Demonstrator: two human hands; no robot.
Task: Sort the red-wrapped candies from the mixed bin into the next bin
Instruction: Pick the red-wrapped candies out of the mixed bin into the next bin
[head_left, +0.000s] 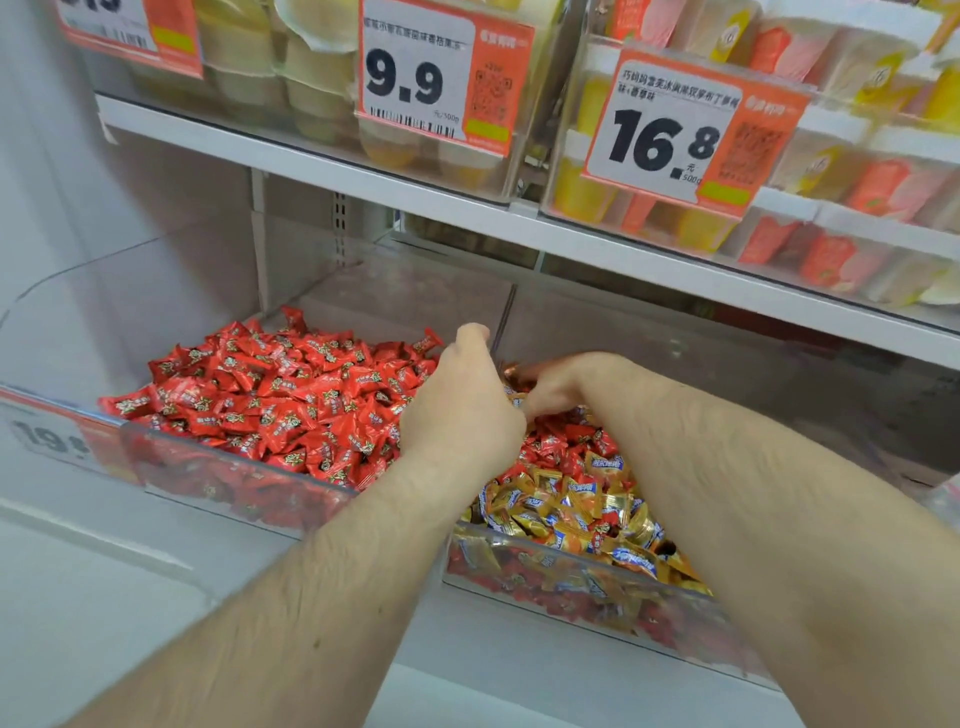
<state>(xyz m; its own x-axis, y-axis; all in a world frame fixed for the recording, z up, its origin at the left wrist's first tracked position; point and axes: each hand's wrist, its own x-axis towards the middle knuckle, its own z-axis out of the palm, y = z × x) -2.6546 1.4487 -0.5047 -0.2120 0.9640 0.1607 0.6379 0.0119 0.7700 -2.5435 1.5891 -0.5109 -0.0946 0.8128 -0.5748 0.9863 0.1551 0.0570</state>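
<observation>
Nearest, at six o'clock, both bare forearms reach in over the clear front wall of the mixed bin (571, 577), where gold and blue wrapped candies (576, 512) crowd the near end. Past them, toward the centre of the view, the red-wrapped candies (561, 449) still to be sorted lie in a patch among the gold, just under the hands. The left hand (460, 410) sits over the divider between the bins, back of the hand up, fingers curled under; whether they hold a candy cannot be told. The right hand (558, 387) digs into the pile at the far end of the mixed bin, fingers bent down among the wrappers, and what they hold is hidden. These pieces look light, small and crinkly, with slick film; pinching the body rather than a twisted end seems the safer hold. At nine to ten o'clock the red bin (234, 470) is heaped almost level with its front wall, so dropped pieces could slide over the lip. At twelve o'clock the shelf (322, 156) overhangs, leaving modest headroom; the crossing over the divider is short.
</observation>
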